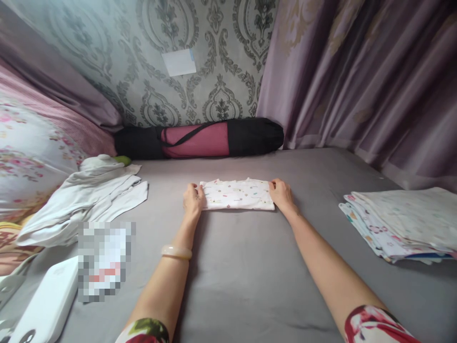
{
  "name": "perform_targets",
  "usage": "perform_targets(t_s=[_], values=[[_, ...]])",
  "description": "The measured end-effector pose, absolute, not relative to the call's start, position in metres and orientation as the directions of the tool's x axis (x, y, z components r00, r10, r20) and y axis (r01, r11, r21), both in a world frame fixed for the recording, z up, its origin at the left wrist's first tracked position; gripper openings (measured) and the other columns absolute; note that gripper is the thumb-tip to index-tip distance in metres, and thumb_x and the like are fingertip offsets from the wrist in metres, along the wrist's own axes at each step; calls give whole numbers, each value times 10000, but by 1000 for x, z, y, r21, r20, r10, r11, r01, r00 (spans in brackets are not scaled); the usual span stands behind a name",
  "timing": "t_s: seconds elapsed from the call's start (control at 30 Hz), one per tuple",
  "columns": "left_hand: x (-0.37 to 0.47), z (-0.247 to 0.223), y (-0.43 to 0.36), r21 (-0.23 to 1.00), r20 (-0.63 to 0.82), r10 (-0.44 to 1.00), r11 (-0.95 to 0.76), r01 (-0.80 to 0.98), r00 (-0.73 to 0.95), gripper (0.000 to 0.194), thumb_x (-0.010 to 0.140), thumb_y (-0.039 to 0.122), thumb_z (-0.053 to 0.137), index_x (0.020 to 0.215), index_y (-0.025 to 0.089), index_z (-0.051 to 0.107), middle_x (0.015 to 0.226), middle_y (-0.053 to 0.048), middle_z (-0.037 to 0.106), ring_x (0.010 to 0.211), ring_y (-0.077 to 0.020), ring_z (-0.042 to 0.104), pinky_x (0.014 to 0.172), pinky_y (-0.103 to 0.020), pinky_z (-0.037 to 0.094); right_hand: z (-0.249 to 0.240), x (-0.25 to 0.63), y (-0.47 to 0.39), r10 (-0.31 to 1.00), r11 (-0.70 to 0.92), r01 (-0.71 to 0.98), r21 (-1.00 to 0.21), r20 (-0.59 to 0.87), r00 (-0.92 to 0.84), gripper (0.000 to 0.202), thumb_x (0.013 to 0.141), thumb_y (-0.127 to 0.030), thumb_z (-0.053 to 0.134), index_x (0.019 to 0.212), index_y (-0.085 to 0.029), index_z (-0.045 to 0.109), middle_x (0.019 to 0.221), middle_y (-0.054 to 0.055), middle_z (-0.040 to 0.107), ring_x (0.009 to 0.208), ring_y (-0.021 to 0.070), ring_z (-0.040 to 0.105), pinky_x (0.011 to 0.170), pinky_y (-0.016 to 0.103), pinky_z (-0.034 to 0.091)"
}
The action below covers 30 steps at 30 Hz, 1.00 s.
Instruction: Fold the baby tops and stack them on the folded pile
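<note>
A small white garment [237, 194] with a scattered coloured print lies folded into a wide, low rectangle on the grey bed sheet [246, 267]. Its upper edge has a shallow dip, like a neckline. At its left end, my left hand [193, 197] has its fingers closed on the edge of the cloth; a pale bangle circles that wrist. The opposite end is pinched by my right hand [282, 194], thumb and fingertips on the upper right corner. Both arms reach straight forward, and the fingertips are partly hidden by the cloth and knuckles.
A stack of folded printed cloths [403, 224] lies at right. On the left are crumpled whitish clothes [96, 190], a blurred-out item [105, 262] and a white device [50, 300]. A black-and-pink roll bag [200, 139] rests against the wall, beside purple curtains [339, 71].
</note>
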<state>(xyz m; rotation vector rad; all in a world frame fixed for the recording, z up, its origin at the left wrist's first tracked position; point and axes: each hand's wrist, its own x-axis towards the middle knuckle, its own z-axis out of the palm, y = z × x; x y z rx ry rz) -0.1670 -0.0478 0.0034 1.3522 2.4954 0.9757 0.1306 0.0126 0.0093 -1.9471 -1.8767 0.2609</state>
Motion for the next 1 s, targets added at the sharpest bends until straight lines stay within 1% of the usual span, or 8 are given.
perform_targets(t_s=[0.1,0.17,0.3,0.4,0.5,0.63,0.83,1.0], values=[[-167,8,-50,581,289,762,341,739,-579,255,922,336,468,1088,171,570,1128,-174,614,1109,-300,572,914,-424,461,18,130,8,981,10,902,-432,179,75,338,961,-213,374,1094,-158,680,1029,169,706,987,270,660,852,348,473],[-163,11,-51,545,393,771,243,802,-501,257,925,318,454,1090,167,581,1152,-179,603,1148,-306,542,975,-443,430,26,122,3,968,60,899,-434,247,54,386,967,-200,331,1178,-127,646,1126,206,671,1057,294,635,907,390,467],[-140,14,-53,445,461,876,-93,891,-139,306,949,308,412,1174,179,575,1215,-145,625,1184,-266,546,1045,-417,396,32,89,-15,905,371,847,-380,355,-236,469,986,-243,283,1365,-92,514,1425,196,505,1340,290,442,1104,449,341],[-116,11,-56,363,406,910,-241,900,80,387,957,295,388,1291,159,529,1371,-147,559,1337,-277,446,1117,-447,330,27,63,-32,839,533,789,-306,311,-446,512,992,-279,269,1450,-111,427,1539,133,376,1447,256,279,1192,491,163],[-100,5,-59,296,329,934,-242,924,139,456,961,273,351,1368,116,485,1460,-164,481,1422,-305,336,1165,-494,246,18,50,-42,799,598,755,-269,271,-536,534,991,-286,257,1475,-113,400,1562,105,334,1468,245,228,1206,491,99],[-96,-2,-58,254,243,958,-213,943,151,497,978,301,314,1417,116,458,1510,-145,420,1451,-304,280,1193,-501,178,9,51,-41,788,613,755,-234,251,-562,548,976,-272,269,1485,-107,387,1567,98,320,1470,244,223,1210,484,78],[-97,-4,-55,264,150,981,-158,952,121,530,993,369,294,1469,166,404,1543,-111,369,1456,-297,271,1185,-534,171,1,53,-35,812,584,775,-242,181,-555,575,960,-276,278,1506,-110,348,1565,88,322,1463,249,242,1199,478,147],[-95,1,-55,273,105,990,-124,954,99,523,989,378,317,1466,185,410,1544,-103,370,1457,-296,268,1186,-527,182,1,52,-35,817,576,781,-241,166,-552,578,961,-276,268,1506,-100,345,1567,88,317,1462,248,243,1198,475,149]])
